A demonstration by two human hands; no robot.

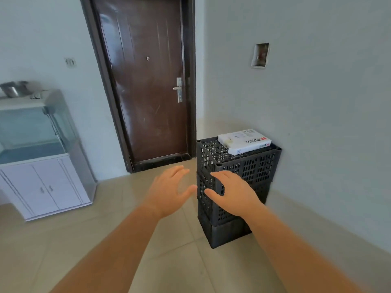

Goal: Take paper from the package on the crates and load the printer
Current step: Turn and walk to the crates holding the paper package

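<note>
A white paper package (244, 141) lies flat on top of a stack of black perforated crates (256, 166) that stands against the right wall. Both arms reach forward. My left hand (169, 191) hovers open over the floor, just left of the stack, fingers spread. My right hand (232, 193) is open too and hangs in front of the stack's near corner, below and short of the package. Neither hand holds anything. No printer is in view.
A dark brown door (146, 81) is shut behind the crates to the left. A glass tank on a white cabinet (42, 187) stands at the far left with a metal bowl (13, 88) on top. Beige tiled floor (105, 240) lies between.
</note>
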